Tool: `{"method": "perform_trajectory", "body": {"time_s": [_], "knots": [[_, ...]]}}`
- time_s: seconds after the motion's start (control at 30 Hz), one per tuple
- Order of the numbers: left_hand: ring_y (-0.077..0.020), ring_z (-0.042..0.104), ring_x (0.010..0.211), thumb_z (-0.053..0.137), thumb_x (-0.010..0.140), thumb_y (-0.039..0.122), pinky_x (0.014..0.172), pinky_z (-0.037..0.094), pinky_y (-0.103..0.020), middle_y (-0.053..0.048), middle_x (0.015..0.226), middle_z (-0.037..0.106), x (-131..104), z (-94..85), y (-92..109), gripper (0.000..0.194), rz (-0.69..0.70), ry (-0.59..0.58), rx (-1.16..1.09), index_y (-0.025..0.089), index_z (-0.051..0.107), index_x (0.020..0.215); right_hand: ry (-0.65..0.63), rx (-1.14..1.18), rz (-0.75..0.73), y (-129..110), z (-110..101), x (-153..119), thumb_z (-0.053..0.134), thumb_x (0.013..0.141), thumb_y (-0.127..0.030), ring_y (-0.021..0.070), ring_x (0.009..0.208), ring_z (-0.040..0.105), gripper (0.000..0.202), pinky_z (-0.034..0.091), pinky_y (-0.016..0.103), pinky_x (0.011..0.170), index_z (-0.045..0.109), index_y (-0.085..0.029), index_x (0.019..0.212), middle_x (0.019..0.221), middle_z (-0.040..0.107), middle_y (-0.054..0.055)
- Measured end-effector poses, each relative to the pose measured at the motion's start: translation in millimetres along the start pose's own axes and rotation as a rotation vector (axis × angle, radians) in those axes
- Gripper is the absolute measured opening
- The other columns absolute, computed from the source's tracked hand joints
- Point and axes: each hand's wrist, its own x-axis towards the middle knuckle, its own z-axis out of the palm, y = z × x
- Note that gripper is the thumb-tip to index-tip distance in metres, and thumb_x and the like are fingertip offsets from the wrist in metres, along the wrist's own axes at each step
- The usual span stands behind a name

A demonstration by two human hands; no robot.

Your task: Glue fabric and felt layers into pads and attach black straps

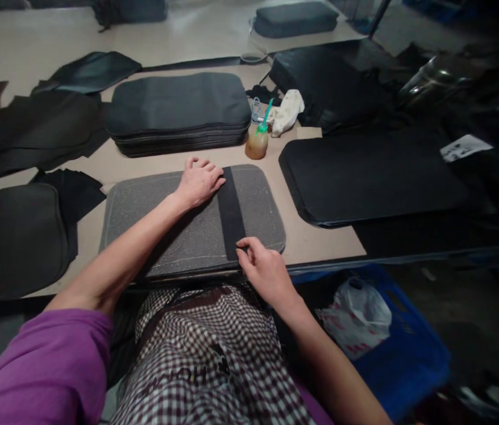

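A grey padded panel (165, 230) with rounded corners and a pale line along its edge lies flat in front of me. Across its right part runs a black fabric strip (232, 206), from the far edge to the near edge. My left hand (200, 182) rests on the panel by the strip's far end, fingers apart and slightly bent, fingertips touching the strip. At the near end, my right hand (263, 265) has thumb and forefinger closed on the strip's corner. Other layers show beneath the panel's near edge.
Behind the panel stand a stack of dark panels (179, 109) and a small glue jar (256, 145) with a green brush. Black sheets (364, 177) lie to the right, more dark pieces (19, 230) to the left. A blue crate (391, 366) sits below the table edge.
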Motion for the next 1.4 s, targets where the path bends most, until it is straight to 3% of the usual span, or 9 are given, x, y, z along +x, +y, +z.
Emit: {"method": "perform_trajectory", "body": {"time_s": [0.13,0.23,0.37,0.47,0.57,0.7,0.9,1.17,1.4], "knots": [[-0.033,0.049,0.136,0.053,0.105,0.04,0.117,0.028,-0.058,-0.016,0.137,0.065,-2,-8.9,3,0.031,-0.038,-0.05,-0.099,0.02,0.071,0.12,0.066,-0.319,-0.059,-1,4,-8,0.051,0.105,-0.033,0.0199,0.063,0.072,0.025,0.034,0.028,0.056,0.072,-0.024,0.114,0.074,0.076,0.002],[-0.0299,0.042,0.143,0.057,0.103,0.039,0.117,0.033,-0.052,-0.013,0.153,0.053,-10,-23.2,-15,0.029,-0.112,-0.001,-0.185,0.023,0.069,0.123,0.168,-0.464,-0.147,5,7,-11,0.049,0.105,-0.036,0.021,0.055,0.07,0.028,0.029,0.029,0.05,0.075,-0.027,0.11,0.069,0.075,0.002],[-0.028,0.051,0.13,0.061,0.1,0.032,0.112,0.037,-0.048,-0.011,0.138,0.064,-55,-66.0,-79,0.032,-0.242,0.026,-0.104,0.023,0.066,0.13,0.287,-0.358,-0.261,11,5,-8,0.045,0.106,-0.048,0.0182,0.049,0.066,0.038,0.035,0.028,0.047,0.076,-0.026,0.109,0.065,0.072,0.0],[-0.0329,0.051,0.127,0.064,0.092,0.021,0.112,0.032,-0.054,-0.014,0.129,0.066,-115,-104.7,-136,0.033,-0.408,-0.107,0.125,0.023,0.068,0.125,0.347,-0.187,-0.278,7,-1,-8,0.047,0.104,-0.056,0.0145,0.051,0.065,0.043,0.041,0.026,0.05,0.075,-0.025,0.111,0.068,0.07,-0.001],[-0.0357,0.05,0.122,0.074,0.079,0.018,0.109,0.033,-0.054,-0.013,0.114,0.067,-175,-128.5,-178,0.027,-0.47,-0.234,0.204,0.025,0.073,0.106,0.367,-0.105,-0.243,-1,-4,-8,0.049,0.104,-0.056,0.013,0.057,0.067,0.039,0.046,0.025,0.055,0.075,-0.026,0.112,0.075,0.073,-0.002],[-0.0338,0.054,0.111,0.084,0.071,0.023,0.099,0.041,-0.046,-0.011,0.097,0.064,-225,-131.0,-198,0.018,-0.473,-0.297,0.157,0.022,0.068,0.079,0.363,-0.085,-0.267,-9,0,-6,0.05,0.104,-0.056,0.0132,0.062,0.071,0.038,0.049,0.024,0.058,0.074,-0.027,0.112,0.082,0.076,-0.002],[-0.0327,0.057,0.104,0.068,0.08,0.022,0.093,0.044,-0.046,-0.013,0.089,0.062,-241,-118.5,-203,0.022,-0.489,-0.276,0.113,0.02,0.058,0.06,0.358,-0.095,-0.325,-21,8,-6,0.052,0.104,-0.052,0.014,0.065,0.072,0.035,0.051,0.025,0.061,0.074,-0.026,0.113,0.087,0.078,-0.002],[-0.0328,0.06,0.103,0.068,0.07,0.024,0.099,0.043,-0.048,-0.013,0.087,0.068,-253,-112.1,-198,0.007,-0.561,-0.033,0.023,0.022,0.065,0.063,0.35,-0.087,-0.398,-27,7,-17,0.053,0.105,-0.048,0.015,0.067,0.074,0.033,0.053,0.024,0.061,0.074,-0.024,0.112,0.087,0.078,0.0],[-0.022,0.063,0.081,0.065,0.069,0.035,0.077,0.049,-0.033,-0.005,0.083,0.072,-257,-141.1,-211,0.017,-0.718,0.46,-0.257,0.019,0.07,0.072,0.317,-0.073,-0.521,-44,1,-13,0.055,0.105,-0.04,0.0132,0.065,0.074,0.026,0.054,0.022,0.061,0.072,-0.022,0.112,0.085,0.078,0.0]]}}
